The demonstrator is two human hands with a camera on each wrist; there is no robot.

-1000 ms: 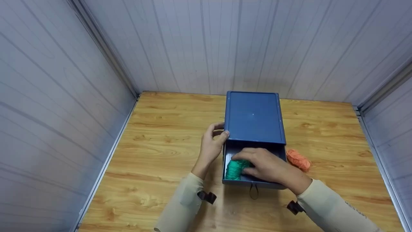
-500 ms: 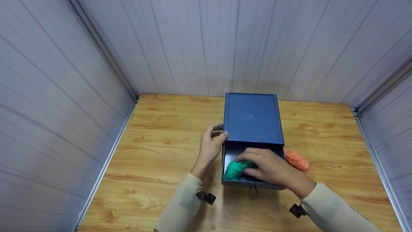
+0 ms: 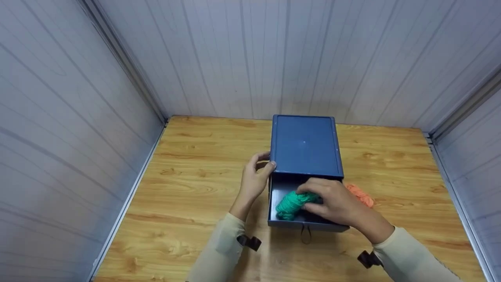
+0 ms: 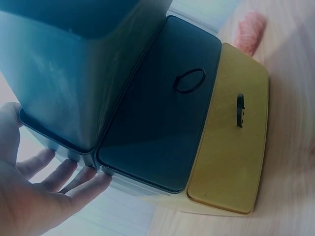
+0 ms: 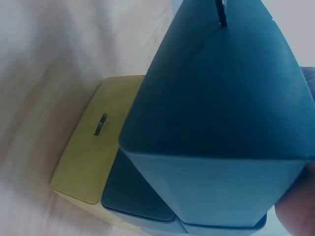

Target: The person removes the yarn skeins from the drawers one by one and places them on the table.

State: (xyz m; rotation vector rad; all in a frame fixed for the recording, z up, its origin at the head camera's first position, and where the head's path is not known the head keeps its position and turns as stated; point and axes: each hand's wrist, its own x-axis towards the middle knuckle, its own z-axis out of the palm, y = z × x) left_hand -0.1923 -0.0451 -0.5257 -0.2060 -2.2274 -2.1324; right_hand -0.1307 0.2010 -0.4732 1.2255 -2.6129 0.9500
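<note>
A blue drawer cabinet (image 3: pixel 307 145) stands on the table with its top drawer (image 3: pixel 313 226) pulled out. Inside that drawer, my right hand (image 3: pixel 334 199) grips one end of a green yarn skein (image 3: pixel 290 205) between thumb and fingers. The skein lies slanted, its free end towards the drawer's front left corner. My left hand (image 3: pixel 253 178) rests against the cabinet's left side near the front, thumb at the top edge. In the left wrist view its fingers (image 4: pixel 88 189) touch the cabinet wall. The right wrist view shows the drawer front (image 5: pixel 221 88) and hides the skein.
An orange yarn skein (image 3: pixel 359 194) lies on the table just right of the cabinet. Below the top drawer are a closed dark blue drawer (image 4: pixel 157 118) with a loop pull and a closed yellow drawer (image 4: pixel 229 142). Pale panel walls (image 3: pixel 235 58) enclose the wooden table (image 3: pixel 188 188).
My right hand has moved a little to the right, drawing the green skein with it and turning it more slanted. My left hand keeps its place on the cabinet.
</note>
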